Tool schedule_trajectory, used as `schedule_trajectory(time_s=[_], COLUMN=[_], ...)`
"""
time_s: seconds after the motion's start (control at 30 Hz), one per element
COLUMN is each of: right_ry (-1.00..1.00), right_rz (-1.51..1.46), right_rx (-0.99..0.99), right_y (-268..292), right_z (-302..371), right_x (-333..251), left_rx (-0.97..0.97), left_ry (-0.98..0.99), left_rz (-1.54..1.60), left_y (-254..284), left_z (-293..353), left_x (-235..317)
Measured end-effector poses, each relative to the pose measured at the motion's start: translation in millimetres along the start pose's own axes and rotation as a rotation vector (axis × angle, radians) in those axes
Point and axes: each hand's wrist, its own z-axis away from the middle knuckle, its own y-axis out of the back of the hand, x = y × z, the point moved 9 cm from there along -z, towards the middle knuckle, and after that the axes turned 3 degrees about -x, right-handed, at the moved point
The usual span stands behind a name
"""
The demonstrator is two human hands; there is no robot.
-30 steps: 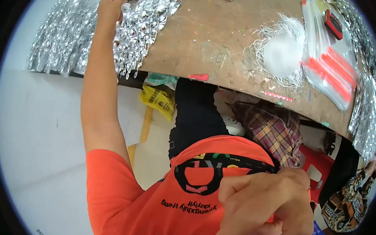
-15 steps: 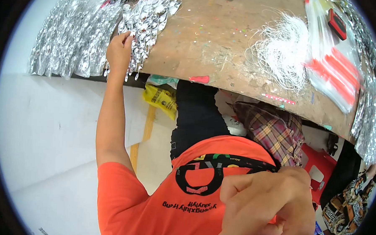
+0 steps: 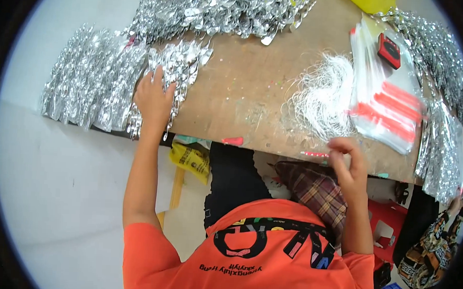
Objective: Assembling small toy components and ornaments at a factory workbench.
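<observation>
My left hand [image 3: 153, 97] has slid back to press flat, fingers spread, on the silver foil pieces [image 3: 180, 70] at the worktop [image 3: 244, 93] edge, while my right hand [image 3: 346, 167], loosely curled and empty, has come up near the white strings [image 3: 321, 99].

A craft workshop; scuffed worktable [image 3: 254, 94] heaped with silver foil ornaments [image 3: 89, 81].

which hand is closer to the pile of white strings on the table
Right. The right hand is at the table edge just below the pile of white strings, fingers nearly reaching its lower strands. The left hand is far across the table, resting on the silver foil pieces.
</observation>
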Motion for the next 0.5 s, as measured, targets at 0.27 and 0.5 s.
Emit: schedule_trajectory(time_s=[0.27, 0.5], right_ry=[-0.174, -0.211], right_rz=[-0.109, -0.074], right_rx=[0.349, 0.309], right_y=[46, 43], right_z=[11, 4], right_x=[92, 87], left_rx=[0.096, 0.117], left_ry=[-0.328, -0.535], left_rz=[0.547, 0.421], left_y=[-9, -66], left_z=[-85, -141], left_x=[171, 237])
